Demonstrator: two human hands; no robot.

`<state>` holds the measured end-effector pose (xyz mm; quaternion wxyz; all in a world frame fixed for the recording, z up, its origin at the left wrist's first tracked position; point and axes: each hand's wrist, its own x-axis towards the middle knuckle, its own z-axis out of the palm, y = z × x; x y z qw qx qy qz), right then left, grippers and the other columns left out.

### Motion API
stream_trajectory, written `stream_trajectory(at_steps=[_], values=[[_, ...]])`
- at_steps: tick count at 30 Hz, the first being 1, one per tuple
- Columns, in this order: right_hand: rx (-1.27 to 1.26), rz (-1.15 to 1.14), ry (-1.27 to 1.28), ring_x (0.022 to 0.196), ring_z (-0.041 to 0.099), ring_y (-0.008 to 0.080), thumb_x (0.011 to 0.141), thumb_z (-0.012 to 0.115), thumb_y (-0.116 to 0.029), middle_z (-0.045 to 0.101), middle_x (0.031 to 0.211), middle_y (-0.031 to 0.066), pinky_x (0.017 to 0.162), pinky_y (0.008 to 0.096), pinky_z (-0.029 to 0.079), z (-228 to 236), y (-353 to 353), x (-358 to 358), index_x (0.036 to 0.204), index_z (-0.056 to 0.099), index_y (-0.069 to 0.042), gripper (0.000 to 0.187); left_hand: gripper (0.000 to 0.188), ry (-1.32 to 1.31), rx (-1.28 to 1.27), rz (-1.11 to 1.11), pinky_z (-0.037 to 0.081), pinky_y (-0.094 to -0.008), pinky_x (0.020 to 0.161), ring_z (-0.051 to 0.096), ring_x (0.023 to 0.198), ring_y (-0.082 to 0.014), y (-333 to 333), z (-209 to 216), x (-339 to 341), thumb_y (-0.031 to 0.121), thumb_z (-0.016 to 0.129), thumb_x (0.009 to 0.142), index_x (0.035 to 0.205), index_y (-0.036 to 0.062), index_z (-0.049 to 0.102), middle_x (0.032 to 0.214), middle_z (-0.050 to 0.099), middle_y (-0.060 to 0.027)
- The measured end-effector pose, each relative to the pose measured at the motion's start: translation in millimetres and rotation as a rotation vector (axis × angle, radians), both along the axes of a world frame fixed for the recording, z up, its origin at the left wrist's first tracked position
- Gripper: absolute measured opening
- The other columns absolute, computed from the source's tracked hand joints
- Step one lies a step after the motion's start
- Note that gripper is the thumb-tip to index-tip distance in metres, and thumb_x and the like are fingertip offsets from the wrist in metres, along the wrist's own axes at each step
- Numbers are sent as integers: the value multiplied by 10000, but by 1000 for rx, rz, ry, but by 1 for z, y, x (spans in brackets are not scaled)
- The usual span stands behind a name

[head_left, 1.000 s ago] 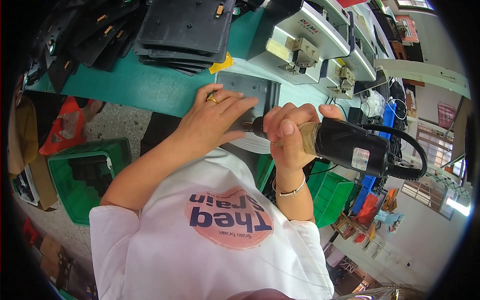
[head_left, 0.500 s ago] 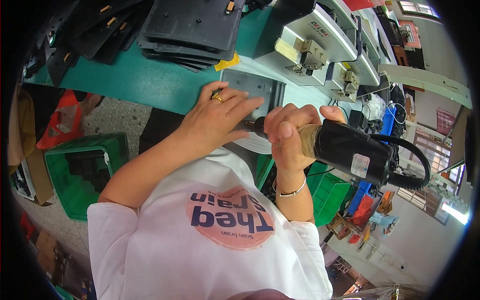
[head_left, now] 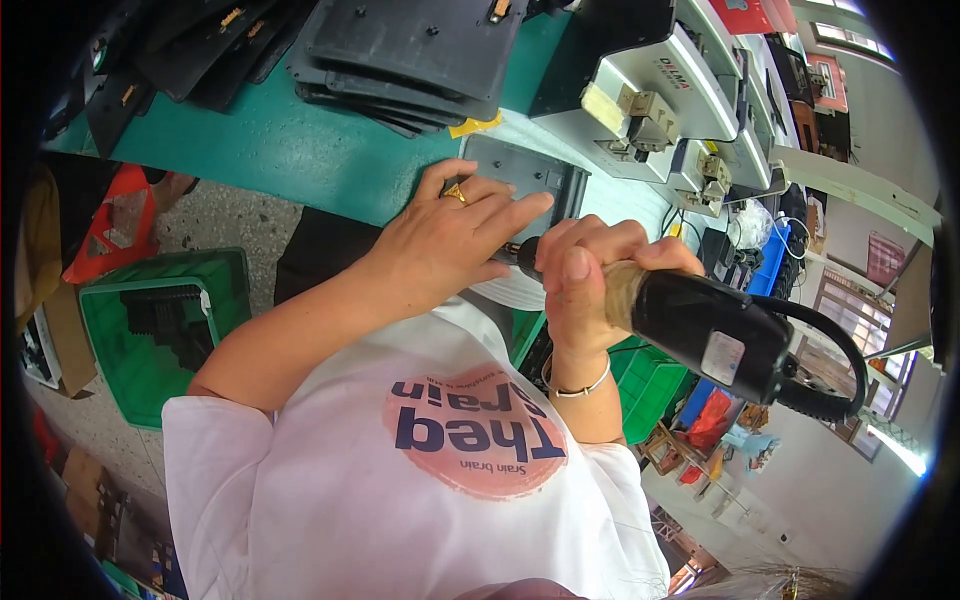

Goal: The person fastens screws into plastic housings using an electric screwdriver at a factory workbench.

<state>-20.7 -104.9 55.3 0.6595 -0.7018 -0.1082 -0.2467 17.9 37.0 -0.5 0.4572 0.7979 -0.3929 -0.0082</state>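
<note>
My right hand (head_left: 588, 275) is wrapped round the front of a black electric screwdriver (head_left: 705, 330) with tan tape about its neck and a black cord at its back end. The tool's narrow tip points left, over a dark plastic panel (head_left: 528, 172) lying on the bench. My left hand (head_left: 440, 235) rests on that panel, palm down. Its fingers are stretched out, and thumb and forefinger lie apart close to the screwdriver's tip. The exact contact point of the tip is hidden between the hands.
Stacked black panels (head_left: 400, 60) stand on the green bench (head_left: 250, 160), with more black panels (head_left: 200, 45) fanned out at far left. Grey machines (head_left: 650, 110) line the far right. Green crates (head_left: 165, 350) sit below the bench edge, and a red stool (head_left: 115, 225) is at left.
The whole view has shifted slightly, with bench items now a little farther right. Both hands and the screwdriver keep nearly the same pose over the panel.
</note>
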Motion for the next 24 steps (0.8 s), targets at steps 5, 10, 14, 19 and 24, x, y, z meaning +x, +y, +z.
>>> stream_trajectory(at_steps=[5, 10, 14, 19, 24], values=[[13, -18, -9, 603, 585, 182, 811, 704, 29, 572, 717, 91, 607, 316, 515, -10, -5, -6, 1086, 345, -66, 462, 762, -7, -34, 2, 300, -461, 1062, 548, 1112, -233, 0, -3, -2, 169, 806, 690, 1349, 107, 430, 1124, 603, -77], [-63, -64, -22, 483, 469, 160, 844, 702, -15, 492, 655, 29, 497, 350, 480, -10, -13, -9, 1302, 322, -141, 609, 731, 6, -6, -21, 297, -479, 1071, 546, 1124, -253, 1, -3, -6, 191, 813, 692, 1316, 92, 444, 1158, 605, -94], [207, -24, -135, 527, 462, 141, 892, 622, -38, 474, 676, 8, 504, 334, 450, 9, -30, 1, 1344, 317, -171, 561, 714, -10, 23, -8, 293, -482, 1075, 544, 1146, -255, 2, -2, -5, 230, 825, 691, 1281, 95, 447, 1154, 620, -89], [256, -249, -348, 539, 471, 137, 902, 586, -31, 471, 678, 23, 546, 331, 465, 41, -56, 38, 1335, 315, -154, 526, 702, -88, 80, -15, 294, -488, 1075, 543, 1159, -260, 0, 0, -3, 274, 841, 670, 1237, 95, 468, 1152, 617, -87], [143, -336, -321, 557, 505, 145, 903, 583, -19, 530, 713, 42, 567, 352, 488, 38, -60, 62, 1326, 303, -111, 516, 610, -74, 76, -22, 301, -477, 1068, 518, 1163, -257, -1, 3, -2, 278, 810, 701, 1194, 85, 507, 1135, 618, -116]])
